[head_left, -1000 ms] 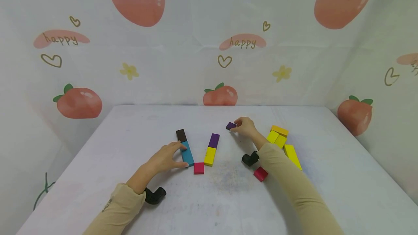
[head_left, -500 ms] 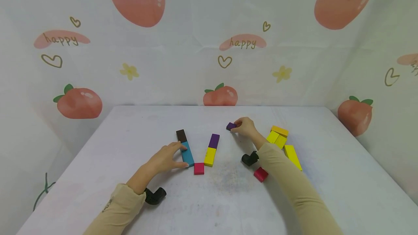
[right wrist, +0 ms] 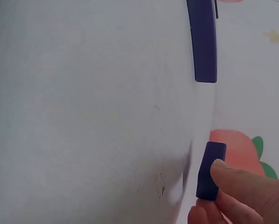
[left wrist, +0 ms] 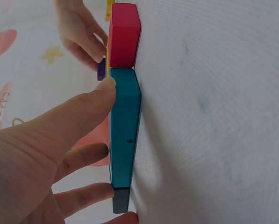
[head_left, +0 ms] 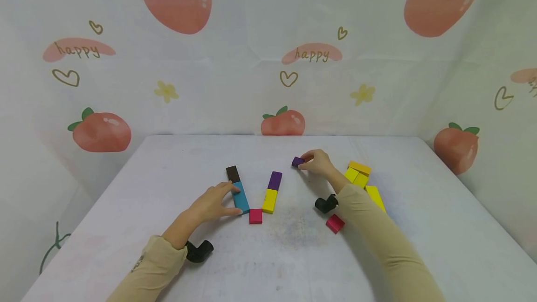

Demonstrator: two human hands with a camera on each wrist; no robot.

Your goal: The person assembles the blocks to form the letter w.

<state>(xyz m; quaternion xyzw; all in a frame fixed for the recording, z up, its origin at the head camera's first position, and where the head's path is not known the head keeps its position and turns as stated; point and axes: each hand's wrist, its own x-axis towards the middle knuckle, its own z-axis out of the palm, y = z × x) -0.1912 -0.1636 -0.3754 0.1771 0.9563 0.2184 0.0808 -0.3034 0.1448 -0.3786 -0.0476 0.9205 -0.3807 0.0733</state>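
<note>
My right hand (head_left: pixel 317 162) pinches a small purple block (right wrist: pixel 211 171) between thumb and fingers, beyond the second row. My left hand (head_left: pixel 212 202) rests with spread fingers along the blue block (left wrist: pixel 124 135); its thumb touches the near end. A dark brown block (head_left: pixel 232 174) continues the blue one at its far end. Beside the blue block's near end lies a red block (left wrist: pixel 125 35). To the right of that, a yellow block (head_left: pixel 270 201) and another purple block (head_left: pixel 275 181) lie end to end in a slanting row.
Several yellow blocks (head_left: pixel 360 181) lie at the right, partly behind the right forearm. A loose red block (head_left: pixel 335 223) sits near that sleeve. Black wrist cameras (head_left: pixel 200 251) hang at both wrists. A printed curtain (head_left: pixel 235 59) stands behind the white table (head_left: pixel 268 264).
My right hand has shifted very slightly to the right with the purple block, and its forearm has swung a little right. The left hand and the laid blocks stay put.
</note>
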